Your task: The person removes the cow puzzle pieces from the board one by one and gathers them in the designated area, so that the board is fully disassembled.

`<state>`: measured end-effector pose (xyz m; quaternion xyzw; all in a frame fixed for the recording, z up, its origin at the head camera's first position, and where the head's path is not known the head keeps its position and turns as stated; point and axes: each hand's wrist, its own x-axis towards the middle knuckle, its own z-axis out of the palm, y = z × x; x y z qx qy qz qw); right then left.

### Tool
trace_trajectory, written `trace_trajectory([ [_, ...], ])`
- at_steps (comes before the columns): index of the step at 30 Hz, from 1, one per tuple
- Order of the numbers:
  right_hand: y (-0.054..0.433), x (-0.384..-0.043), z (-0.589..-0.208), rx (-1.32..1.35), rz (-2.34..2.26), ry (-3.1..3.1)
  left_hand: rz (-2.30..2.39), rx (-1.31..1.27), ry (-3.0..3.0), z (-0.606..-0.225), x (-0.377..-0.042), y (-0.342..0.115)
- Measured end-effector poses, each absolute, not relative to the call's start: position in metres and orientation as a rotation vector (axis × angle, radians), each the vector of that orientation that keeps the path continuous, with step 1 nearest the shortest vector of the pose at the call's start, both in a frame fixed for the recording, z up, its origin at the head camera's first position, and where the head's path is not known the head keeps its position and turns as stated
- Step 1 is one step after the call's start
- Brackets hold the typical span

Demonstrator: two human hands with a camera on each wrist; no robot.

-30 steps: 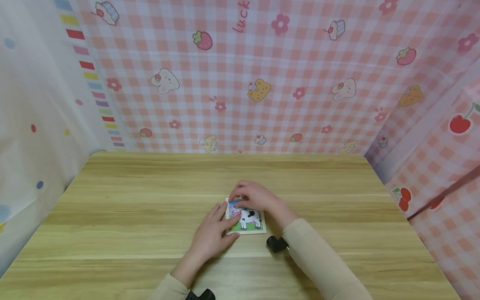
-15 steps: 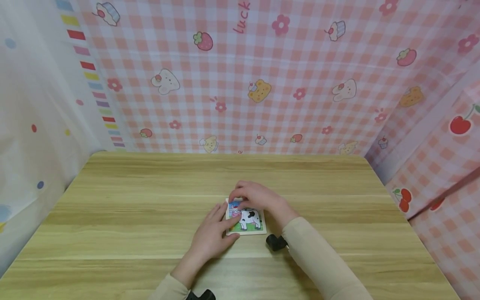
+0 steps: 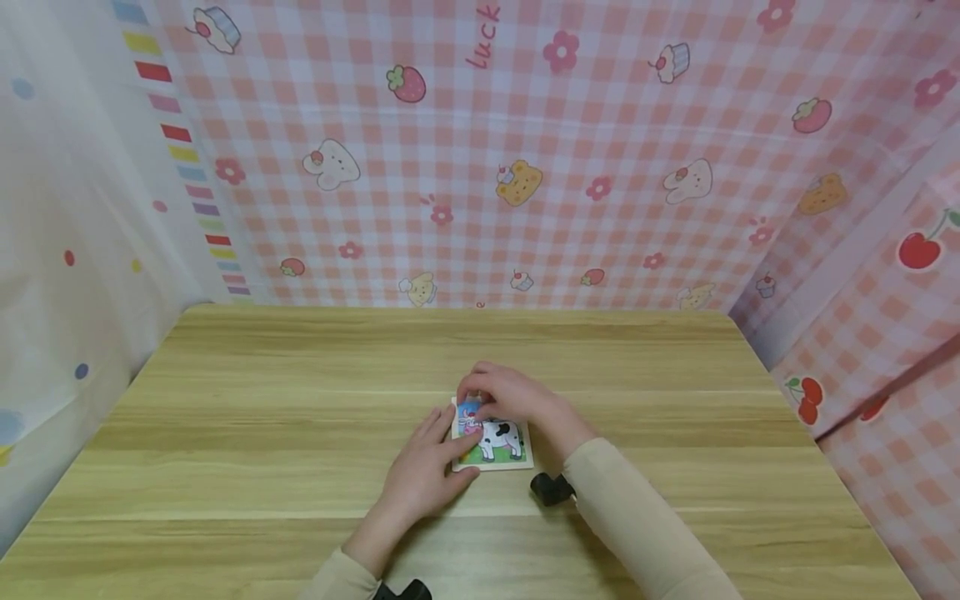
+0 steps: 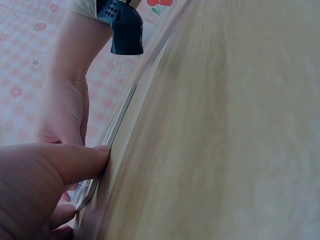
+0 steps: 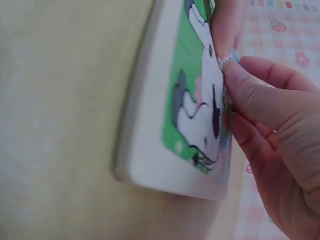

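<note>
A small square cow jigsaw puzzle [image 3: 501,450] in a pale wooden frame lies on the table. My left hand [image 3: 422,468] rests at its left side, fingers fairly straight. One finger lies over the picture, and the thumb touches the near edge of the frame [image 4: 122,112]. From the far right, my right hand [image 3: 517,396] reaches over the puzzle's upper left part. In the right wrist view, thumb and forefinger pinch a small puzzle piece [image 5: 228,60], mostly hidden by the fingertips. The cow's body and green grass [image 5: 176,120] show beside them.
The wood-grain table [image 3: 262,450] spreads around both hands. A pink checked cloth [image 3: 465,167] hangs behind it, with more cloth at both sides. Black wrist devices [image 3: 551,489] sit at both sleeves.
My right fingertips shift slightly at the puzzle's upper left, and a little more of the picture shows beneath them. The left hand and the puzzle stay in place.
</note>
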<state>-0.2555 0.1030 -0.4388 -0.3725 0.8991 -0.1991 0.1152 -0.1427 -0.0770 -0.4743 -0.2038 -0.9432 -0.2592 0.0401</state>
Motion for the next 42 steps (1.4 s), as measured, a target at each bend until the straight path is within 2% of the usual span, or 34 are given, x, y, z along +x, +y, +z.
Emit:
trace_trajectory([
  [12, 0.107, -0.251, -0.452, -1.098, -0.895, 2.627, -0.814, -0.625, -2.889, -0.473, -0.142, -0.078],
  [28, 0.106, -0.242, -0.453, -0.875, -1.143, 2.579, -0.857, -0.63, -2.872, -0.471, -0.14, -0.077],
  [42, 0.153, -0.229, -0.45, -0.844, -1.351, 2.602, -0.827, -0.614, -2.899, -0.474, -0.142, -0.077],
])
